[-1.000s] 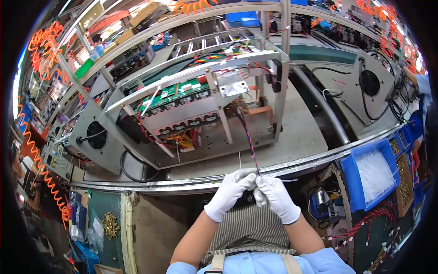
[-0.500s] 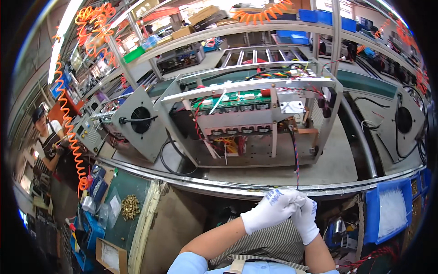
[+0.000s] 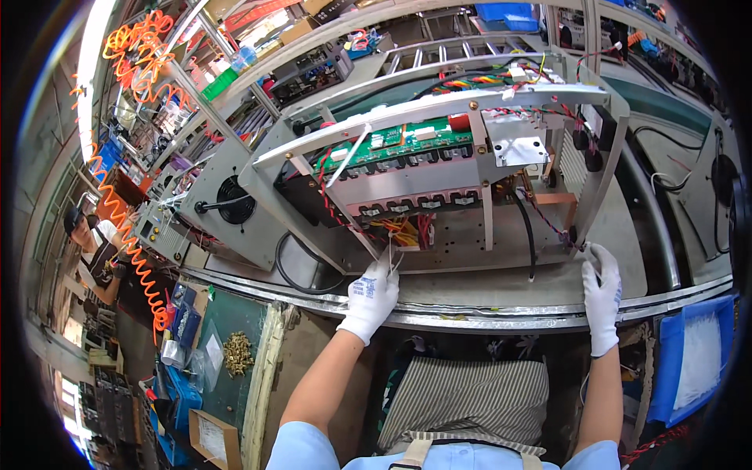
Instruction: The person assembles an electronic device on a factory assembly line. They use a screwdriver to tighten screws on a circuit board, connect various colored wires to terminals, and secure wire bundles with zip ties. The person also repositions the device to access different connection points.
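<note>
An open metal chassis (image 3: 501, 258) with a green circuit board (image 3: 392, 147) stands on the bench before me. My left hand (image 3: 373, 299), in a white glove, reaches to its lower front edge. Its fingers are closed on a thin white cable tie (image 3: 392, 252) below a yellow and red wire bundle (image 3: 403, 232). My right hand (image 3: 601, 296), also gloved, is at the lower right corner, its fingers curled at the end of a red and blue twisted wire (image 3: 552, 225). The fingertips partly hide that end. A black cable (image 3: 529, 243) hangs beside the wire.
Another chassis with a fan (image 3: 235, 200) stands at left, another at right. A pile of brass fasteners (image 3: 238, 352) lies on a green mat. A blue bin (image 3: 693, 360) of white strips is at lower right. A person (image 3: 98, 254) stands far left beside an orange coiled hose (image 3: 129, 251).
My hands were together at the bench edge by the hanging twisted wire. They have parted: the left went forward and left to the cable tie, the right to the chassis corner. The wire now slants right.
</note>
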### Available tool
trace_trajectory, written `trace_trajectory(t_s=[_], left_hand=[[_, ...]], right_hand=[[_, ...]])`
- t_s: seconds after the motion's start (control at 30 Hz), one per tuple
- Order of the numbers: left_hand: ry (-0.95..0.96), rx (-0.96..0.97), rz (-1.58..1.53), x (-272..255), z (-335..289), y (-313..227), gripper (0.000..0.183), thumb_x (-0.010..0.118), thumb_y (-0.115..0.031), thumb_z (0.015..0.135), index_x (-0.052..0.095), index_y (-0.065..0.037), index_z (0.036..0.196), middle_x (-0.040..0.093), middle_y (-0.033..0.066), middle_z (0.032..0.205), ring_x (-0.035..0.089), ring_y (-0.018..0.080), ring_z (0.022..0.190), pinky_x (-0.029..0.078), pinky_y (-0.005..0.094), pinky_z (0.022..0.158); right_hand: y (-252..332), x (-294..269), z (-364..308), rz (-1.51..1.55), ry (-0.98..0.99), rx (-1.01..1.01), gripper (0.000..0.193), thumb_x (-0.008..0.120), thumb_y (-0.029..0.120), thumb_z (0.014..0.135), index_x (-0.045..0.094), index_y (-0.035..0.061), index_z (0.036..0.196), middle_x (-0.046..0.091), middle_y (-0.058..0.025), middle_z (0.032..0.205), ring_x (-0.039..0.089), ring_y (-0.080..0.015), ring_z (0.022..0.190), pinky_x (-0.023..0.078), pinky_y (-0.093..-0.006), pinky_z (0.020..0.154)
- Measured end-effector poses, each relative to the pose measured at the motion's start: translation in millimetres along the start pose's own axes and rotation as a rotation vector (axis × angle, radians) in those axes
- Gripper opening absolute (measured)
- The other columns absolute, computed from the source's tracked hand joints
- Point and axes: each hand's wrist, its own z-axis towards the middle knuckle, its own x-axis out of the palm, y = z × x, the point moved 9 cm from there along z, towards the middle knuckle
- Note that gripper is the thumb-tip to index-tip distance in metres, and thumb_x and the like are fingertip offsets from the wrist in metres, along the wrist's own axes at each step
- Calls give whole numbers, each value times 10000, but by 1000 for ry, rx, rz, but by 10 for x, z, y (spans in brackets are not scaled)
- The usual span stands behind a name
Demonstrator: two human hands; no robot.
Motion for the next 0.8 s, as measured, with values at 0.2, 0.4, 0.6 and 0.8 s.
trace_trajectory(t_s=[0.2,0.4,0.6,0.8], left_hand=[[18,-16,-53,19,6,-83,399,541,-165,879,512,-102,1272,651,195,890,637,380,762,512,467,629],[129,1,8,64,153,-48,424,563,-109,889,493,-98,1307,666,220,962,652,388,792,514,443,673],[144,3,17,143,128,-276,474,565,-84,866,504,-144,1332,668,203,973,649,373,812,521,439,680],[166,70,71,180,204,-296,516,578,-70,838,495,-151,1341,666,184,851,645,366,734,515,433,632]], right_hand=[[-59,5,-52,277,-18,118,288,574,-1,891,581,-27,1178,603,-122,1171,610,-214,1067,480,-310,923],[-89,4,-69,243,-16,149,251,590,15,885,603,-34,1131,620,-124,1128,612,-213,1038,476,-313,925],[-40,-39,-65,213,-37,99,220,605,17,862,637,-26,1076,640,-132,1081,615,-226,1014,478,-321,902],[-3,-31,-30,216,-48,96,222,612,12,843,645,-25,1059,648,-134,1057,623,-238,989,482,-325,887]])
